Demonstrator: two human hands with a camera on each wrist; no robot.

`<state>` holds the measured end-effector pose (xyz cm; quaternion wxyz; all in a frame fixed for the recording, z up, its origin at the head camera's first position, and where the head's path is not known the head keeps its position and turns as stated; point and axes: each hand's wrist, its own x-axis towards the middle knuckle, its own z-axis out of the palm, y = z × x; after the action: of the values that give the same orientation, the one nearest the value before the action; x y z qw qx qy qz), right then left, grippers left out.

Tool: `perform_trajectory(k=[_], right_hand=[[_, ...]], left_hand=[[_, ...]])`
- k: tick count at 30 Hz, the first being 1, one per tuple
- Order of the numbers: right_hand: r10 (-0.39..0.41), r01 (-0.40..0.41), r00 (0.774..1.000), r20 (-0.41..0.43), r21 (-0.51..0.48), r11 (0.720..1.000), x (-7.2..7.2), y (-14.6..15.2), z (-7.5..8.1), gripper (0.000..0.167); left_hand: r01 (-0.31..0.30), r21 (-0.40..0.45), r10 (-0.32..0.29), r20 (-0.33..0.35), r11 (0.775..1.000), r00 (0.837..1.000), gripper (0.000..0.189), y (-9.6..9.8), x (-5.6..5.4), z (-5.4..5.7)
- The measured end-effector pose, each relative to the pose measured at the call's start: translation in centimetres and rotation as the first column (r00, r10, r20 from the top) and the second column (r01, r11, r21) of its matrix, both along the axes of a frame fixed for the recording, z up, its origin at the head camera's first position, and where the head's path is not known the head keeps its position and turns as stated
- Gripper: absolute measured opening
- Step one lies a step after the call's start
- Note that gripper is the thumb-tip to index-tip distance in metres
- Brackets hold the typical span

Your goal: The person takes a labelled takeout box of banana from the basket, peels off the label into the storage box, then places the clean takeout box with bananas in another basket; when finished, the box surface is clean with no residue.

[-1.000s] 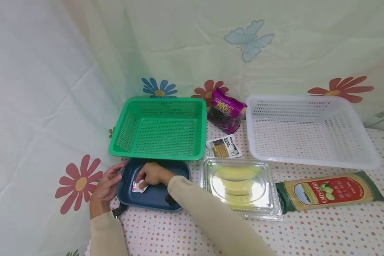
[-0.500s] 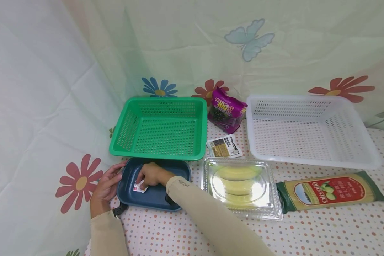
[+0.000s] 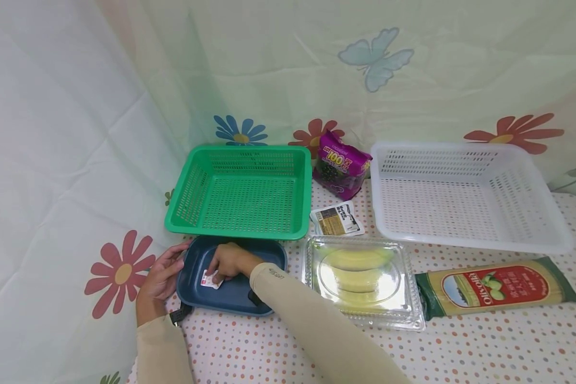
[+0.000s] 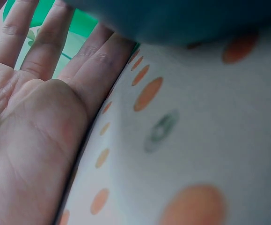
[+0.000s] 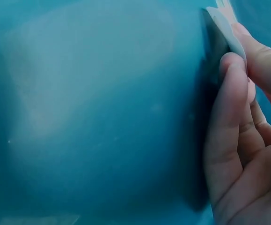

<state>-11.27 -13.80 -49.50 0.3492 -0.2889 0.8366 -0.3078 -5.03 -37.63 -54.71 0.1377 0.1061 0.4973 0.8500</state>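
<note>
My right hand (image 3: 230,260) reaches down into a dark blue rectangular tub (image 3: 242,305). Between its thumb and fingers it pinches a small white packet (image 3: 210,280) with a red mark, low over the tub's floor. In the right wrist view the packet's pale edge (image 5: 229,33) sticks out from the fingertips (image 5: 232,70). My left hand (image 3: 159,277) is at the tub's left side, its fingers reaching along the outer wall. In the left wrist view those fingers (image 4: 46,47) are extended and slightly spread, beside the tub's underside (image 4: 182,21).
A green basket (image 3: 237,234) stands behind the tub. Right of it are a purple snack bag (image 3: 341,166), a flat pouch (image 3: 337,220) and a white basket (image 3: 470,242). A clear box of bananas (image 3: 360,280) and a spaghetti pack (image 3: 499,288) lie nearer on the dotted tablecloth (image 3: 240,346).
The whole view shifts very slightly. My right hand stays in the tub with the white packet, which has barely turned. My left hand keeps its place at the tub's side.
</note>
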Motion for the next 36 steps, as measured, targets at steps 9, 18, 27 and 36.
perform_trajectory(k=[9,18,27,36], right_hand=[[0.021,-0.023,0.999,0.041,0.034,0.999,-0.31,0.60,-0.06,0.013],[0.015,-0.018,0.996,0.083,0.032,0.999,-0.53,0.70,-0.17,0.010],[0.007,-0.011,0.995,0.096,0.051,0.999,-0.59,0.73,-0.18,0.009],[0.048,-0.049,0.999,0.024,0.050,0.998,-0.05,1.03,0.68,0.014]], left_hand=[[-0.008,-0.022,0.009,0.010,1.000,1.000,0.054,-0.15,-0.02,0.02],[-0.007,-0.022,0.006,-0.001,1.000,1.000,0.052,-0.02,0.04,0.10],[-0.032,-0.052,0.032,0.000,0.998,0.999,0.051,0.15,0.12,0.14],[-0.026,-0.067,0.026,0.005,0.997,1.000,0.050,-0.07,0.10,0.02]])
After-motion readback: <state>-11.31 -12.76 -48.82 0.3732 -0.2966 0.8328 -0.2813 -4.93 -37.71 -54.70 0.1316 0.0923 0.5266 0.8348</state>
